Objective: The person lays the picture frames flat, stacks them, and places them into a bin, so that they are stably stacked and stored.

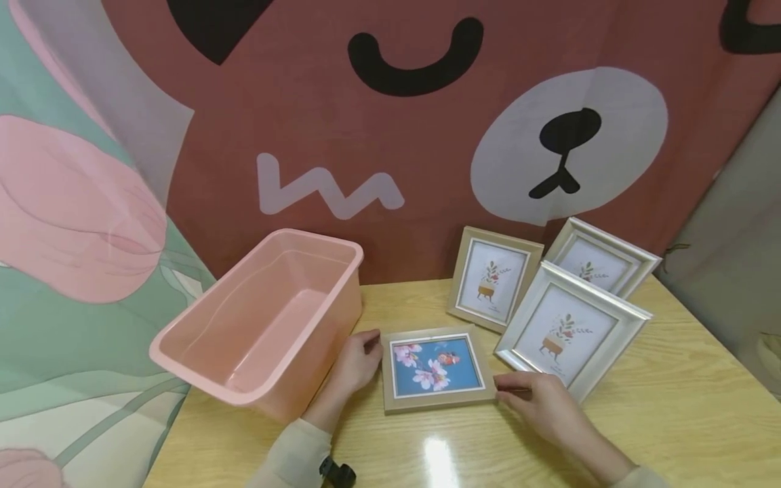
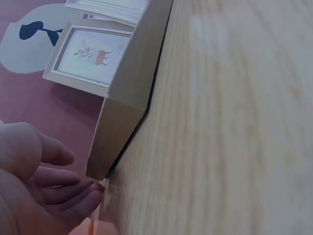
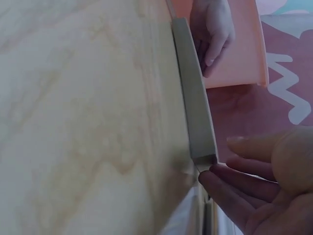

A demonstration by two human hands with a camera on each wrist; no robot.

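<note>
A picture frame [image 1: 439, 404] with a light wood border lies flat on the table, showing pink blossoms on blue. At its left side is my left hand [image 1: 358, 359]; in the left wrist view its fingertips [image 2: 93, 188] come right to the lower corner, thumb held apart. My right hand [image 1: 546, 407] is at the opposite side. Seen from the right wrist, its fingertips [image 3: 210, 176] meet the frame's near corner while the thumb stays off the border. Neither hand curls round the frame.
A pink plastic tub [image 1: 332, 325] stands left of the frame, beside my left forearm. At the right, a wood-bordered frame [image 1: 457, 285] and two silvery ones, one in front [image 1: 518, 362] and one behind [image 1: 643, 271], stand tilted before a bear-printed cloth [image 1: 396, 251].
</note>
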